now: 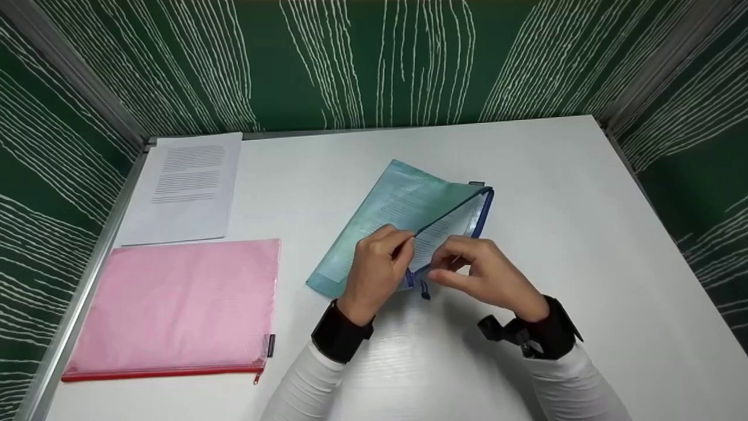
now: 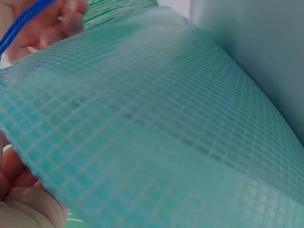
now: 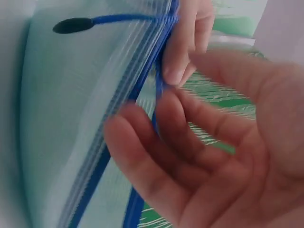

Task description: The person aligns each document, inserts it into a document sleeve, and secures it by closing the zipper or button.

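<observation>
A teal mesh zip pouch (image 1: 409, 187) with blue zip edges lies slanted at mid-table, its mouth spread apart. Printed paper (image 1: 437, 237) shows inside through the gap. My left hand (image 1: 377, 263) pinches one zip edge near the pouch's lower corner and lifts it. Beside the mouth is my right hand (image 1: 482, 272), fingers loosely bent, thumb apart from them; in the right wrist view its fingertips (image 3: 118, 128) are right at the zip edge. A blue cord zip pull (image 1: 425, 290) with a dark tip dangles below the corner. Teal mesh covers most of the left wrist view.
A pink zip pouch (image 1: 187, 304) with a red zip lies at the left of the white table (image 1: 584, 222). Behind it are printed sheets (image 1: 193, 222). Green panels (image 1: 374, 64) with white lines stand along the back and sides.
</observation>
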